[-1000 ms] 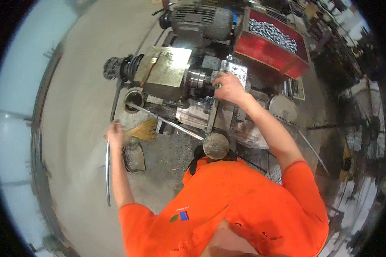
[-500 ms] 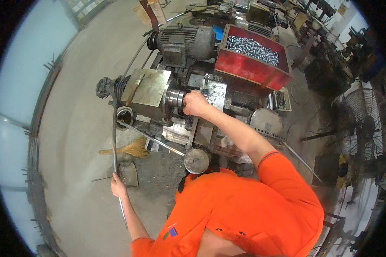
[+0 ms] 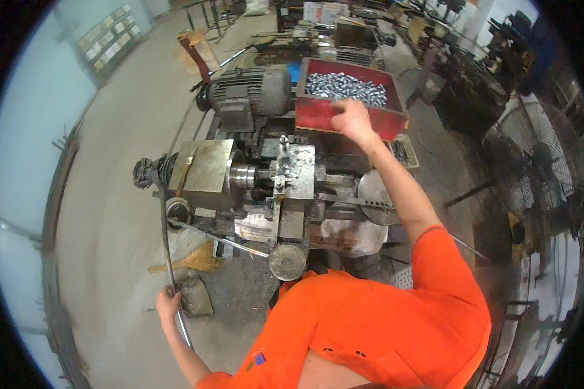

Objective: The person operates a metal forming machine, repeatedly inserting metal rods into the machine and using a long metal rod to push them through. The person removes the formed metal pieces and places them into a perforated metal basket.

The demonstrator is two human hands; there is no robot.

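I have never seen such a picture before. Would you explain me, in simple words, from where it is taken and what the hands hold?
There is no robot: a wide, edge-bending camera on a person's head looks down past an orange shirt. The left hand is closed around a long bar. The right hand is at the near side of a red box of small metal pieces; whether its fingers hold one is unclear. The machine, seemingly a lathe, has a ribbed motor behind it. A brush lies on its flat-topped metal housing.
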